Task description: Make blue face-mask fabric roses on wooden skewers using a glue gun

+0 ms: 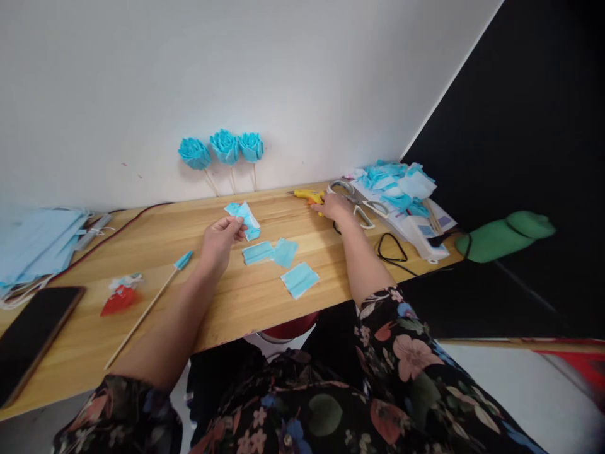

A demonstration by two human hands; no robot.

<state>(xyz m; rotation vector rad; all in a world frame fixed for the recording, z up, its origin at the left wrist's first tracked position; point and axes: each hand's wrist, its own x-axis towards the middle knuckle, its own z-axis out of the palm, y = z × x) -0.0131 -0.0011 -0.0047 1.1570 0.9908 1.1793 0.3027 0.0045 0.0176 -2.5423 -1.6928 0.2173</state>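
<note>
My left hand (220, 239) pinches a creased light-blue piece of mask fabric (248, 221) between thumb and fingers, just above the table. On the right, my right hand (336, 208) is closed around the handle of a yellow hot glue gun (307, 194), whose nozzle points left. Cut blue squares lie between my arms: a striped square (258, 252), a plain square (285, 252) touching it, and a nearer square (299, 279). Left of my left forearm rests a thin wooden stick (144, 314) with a rolled blue tip (183, 260).
Three blue fabric flowers (225, 147) on sticks lean against the wall. White-handled scissors (363, 214) lie beyond my right hand, near a heap of blue scraps (397, 183) and a power strip (425, 238). Stacked masks (40, 243), a phone (35, 337) and a red packet (120, 299) occupy the left.
</note>
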